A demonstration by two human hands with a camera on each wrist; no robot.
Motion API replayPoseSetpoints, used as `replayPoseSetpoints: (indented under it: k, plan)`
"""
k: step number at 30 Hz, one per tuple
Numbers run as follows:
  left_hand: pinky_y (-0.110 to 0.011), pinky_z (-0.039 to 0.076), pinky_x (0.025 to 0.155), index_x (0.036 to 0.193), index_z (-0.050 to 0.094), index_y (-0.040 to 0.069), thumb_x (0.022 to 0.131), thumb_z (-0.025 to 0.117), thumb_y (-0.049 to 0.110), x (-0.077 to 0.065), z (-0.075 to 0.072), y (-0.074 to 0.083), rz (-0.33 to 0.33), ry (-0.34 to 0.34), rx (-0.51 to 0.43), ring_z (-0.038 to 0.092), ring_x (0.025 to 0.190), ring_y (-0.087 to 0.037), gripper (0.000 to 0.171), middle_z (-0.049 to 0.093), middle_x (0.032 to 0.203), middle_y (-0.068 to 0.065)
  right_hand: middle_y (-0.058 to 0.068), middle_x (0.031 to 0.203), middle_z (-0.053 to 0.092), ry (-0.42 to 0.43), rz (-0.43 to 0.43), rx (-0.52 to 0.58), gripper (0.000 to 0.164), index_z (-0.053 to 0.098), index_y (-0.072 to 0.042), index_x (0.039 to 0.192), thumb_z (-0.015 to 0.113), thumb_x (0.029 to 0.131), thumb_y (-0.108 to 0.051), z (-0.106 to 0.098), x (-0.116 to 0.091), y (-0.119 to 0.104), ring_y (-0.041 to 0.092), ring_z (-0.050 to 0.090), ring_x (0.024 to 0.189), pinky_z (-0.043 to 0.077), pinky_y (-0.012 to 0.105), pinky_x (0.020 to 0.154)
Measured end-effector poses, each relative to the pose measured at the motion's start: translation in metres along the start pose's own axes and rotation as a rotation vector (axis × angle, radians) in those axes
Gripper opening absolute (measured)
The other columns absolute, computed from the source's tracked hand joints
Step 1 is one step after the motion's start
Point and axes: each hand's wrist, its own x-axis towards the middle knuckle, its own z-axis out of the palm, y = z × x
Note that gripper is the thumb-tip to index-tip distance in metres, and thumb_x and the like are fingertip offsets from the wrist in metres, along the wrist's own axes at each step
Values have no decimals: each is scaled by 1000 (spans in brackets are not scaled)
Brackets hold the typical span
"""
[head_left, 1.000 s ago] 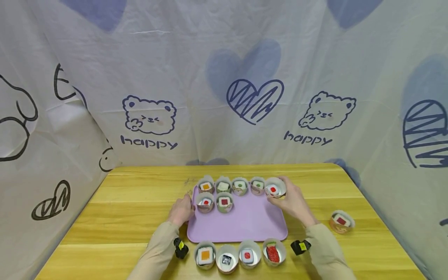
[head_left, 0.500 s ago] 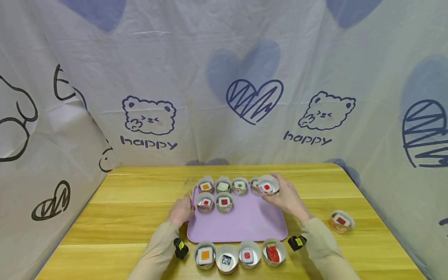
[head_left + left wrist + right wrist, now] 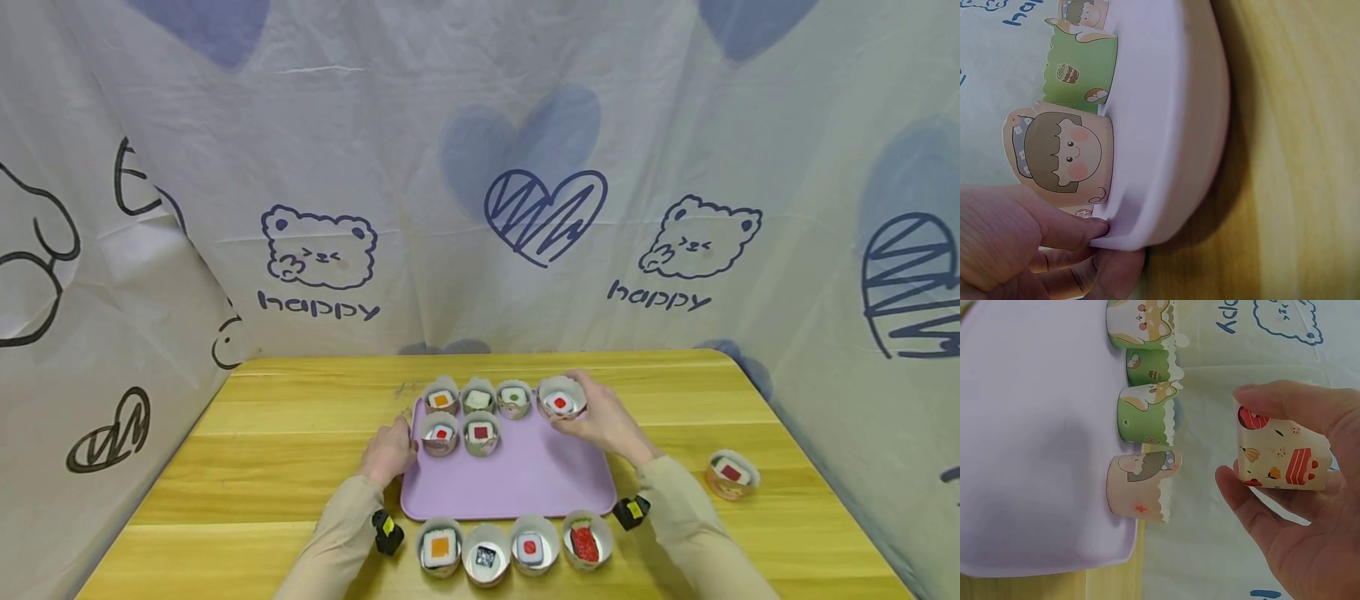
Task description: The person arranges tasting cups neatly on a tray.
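Observation:
My right hand (image 3: 606,423) grips a paper baking cup (image 3: 1282,453) between thumb and fingers, off the tray, over its back right part. A white sushi-like piece with a red centre (image 3: 559,403) sits inside. Behind it in the head view, a pink girl-print cup (image 3: 1141,487) is hidden; the right wrist view shows it standing on the tray. My left hand (image 3: 390,452) pinches the lilac tray's left edge (image 3: 1129,240), thumb inside and fingers outside. On the tray, several cups line the back, with a red-centred one (image 3: 441,435) and a dark-red-centred one (image 3: 481,434) in front.
Below the tray's near edge stand several cups, among them an orange-topped one (image 3: 439,547) and one with a red piece (image 3: 585,542). Another cup (image 3: 732,475) stands at the right on the wooden table (image 3: 247,467). A printed cloth (image 3: 435,250) hangs behind.
My right hand has moved left with the held cup, which now covers the back row's rightmost cup in the head view. My left hand has stayed at the tray's edge.

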Motion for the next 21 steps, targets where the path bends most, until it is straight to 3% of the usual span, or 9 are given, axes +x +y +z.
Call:
replayPoseSetpoints:
  k: [7,21]
  plan:
    - [-41,53,65,98,57,0,93,63,10,2,1,-2,-12,-1,-6,64,77,-32,13,65,86,-20,19,119,68,-43,-2,-10,65,52,0,132,84,76,-11,3,5,-1,34,67,107,56,51,94]
    - [-38,51,62,101,57,0,95,61,11,2,2,-1,-12,-15,-8,62,75,-30,14,64,87,-20,12,109,71,-71,13,-96,69,52,0,133,86,77,-21,10,17,-6,21,66,93,56,37,81]
